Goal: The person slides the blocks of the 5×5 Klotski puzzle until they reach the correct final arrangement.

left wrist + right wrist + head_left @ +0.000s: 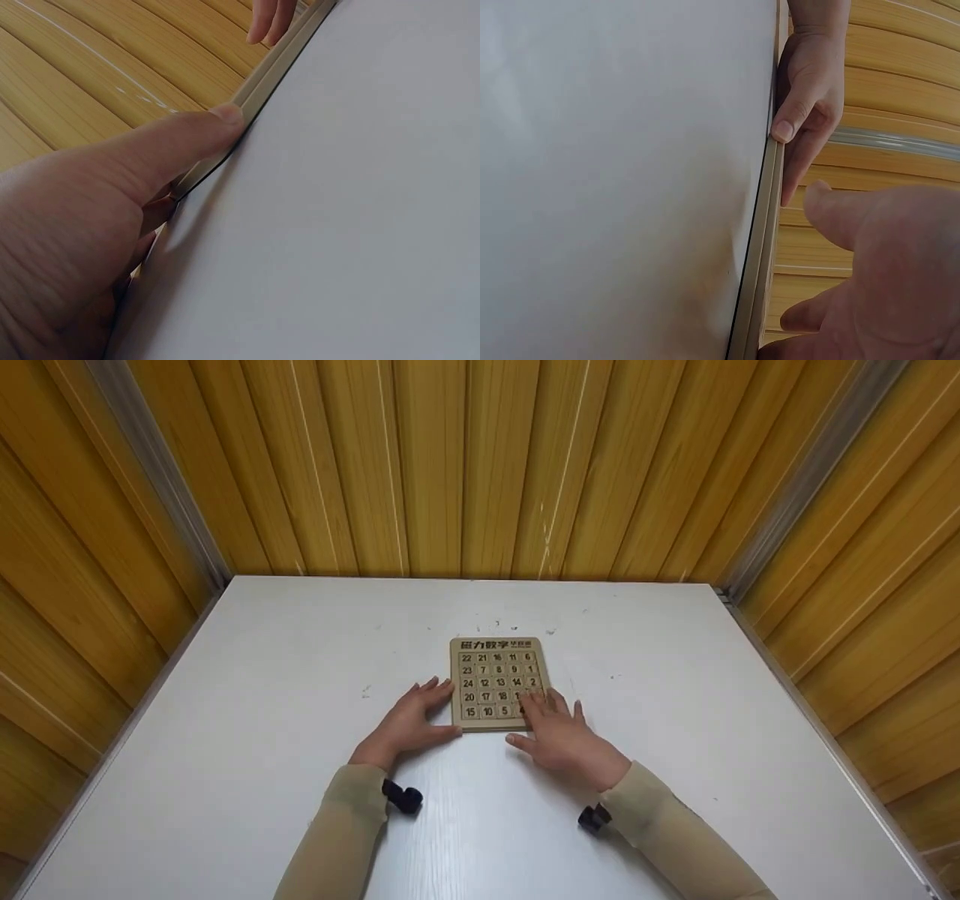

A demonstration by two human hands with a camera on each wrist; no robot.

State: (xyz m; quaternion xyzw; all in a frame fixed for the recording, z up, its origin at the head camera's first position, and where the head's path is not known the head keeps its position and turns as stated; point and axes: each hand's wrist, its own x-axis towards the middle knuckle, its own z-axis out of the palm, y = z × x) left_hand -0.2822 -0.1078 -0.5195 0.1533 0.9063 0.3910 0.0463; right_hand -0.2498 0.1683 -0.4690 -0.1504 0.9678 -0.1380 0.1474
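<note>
Touching one number puzzle [496,683], two hands [409,722] [571,740]

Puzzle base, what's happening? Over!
Left hand holds number puzzle by near-left corner. Right hand over its lower-right part. In the way: right fingers, hiding numbers.

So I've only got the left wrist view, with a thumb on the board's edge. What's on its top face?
Observer: Numbered tiles in five rows; in the head view, 22 sits at the upper left of the board.
Operator: And where does the right hand reach?
Observer: Its fingers partly hide the lower right tiles.
Operator: Anything on that wrist?
Observer: Yes, a small black device at the cuff of the sleeve.
</note>
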